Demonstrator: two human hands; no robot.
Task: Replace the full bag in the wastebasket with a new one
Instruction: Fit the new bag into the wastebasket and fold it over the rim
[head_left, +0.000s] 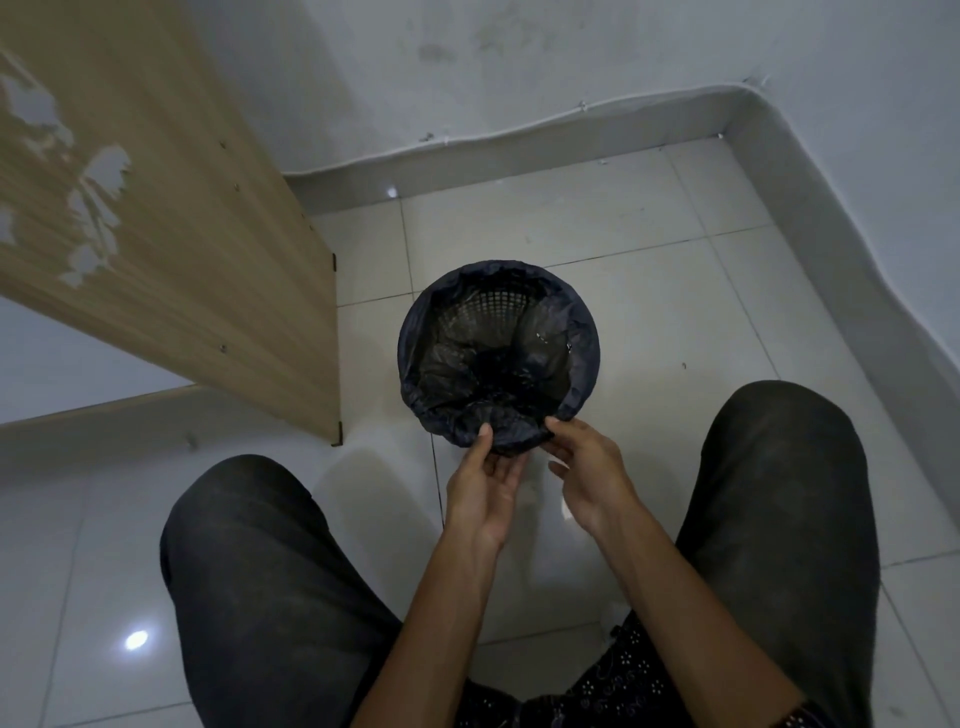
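White tiled floor (597, 234), corner of a pale wall (467, 67) at the far side, wooden panel (182, 218) standing on the left. Person's legs (270, 571) in dark trousers are spread either side of the work area. Round mesh wastebasket (496, 306) sits upright on the floor between the knees, just right of the panel's foot. Black bag (579, 332) lines it, mouth open, edge folded out over the rim all round. Left hand (483, 488) is palm up at the near rim, thumb on top of the fold, fingers under it, pinching the bag. Right hand (592, 478) is just beside it, fingertips on the same fold, thumb held apart; can't tell if it actually grips.
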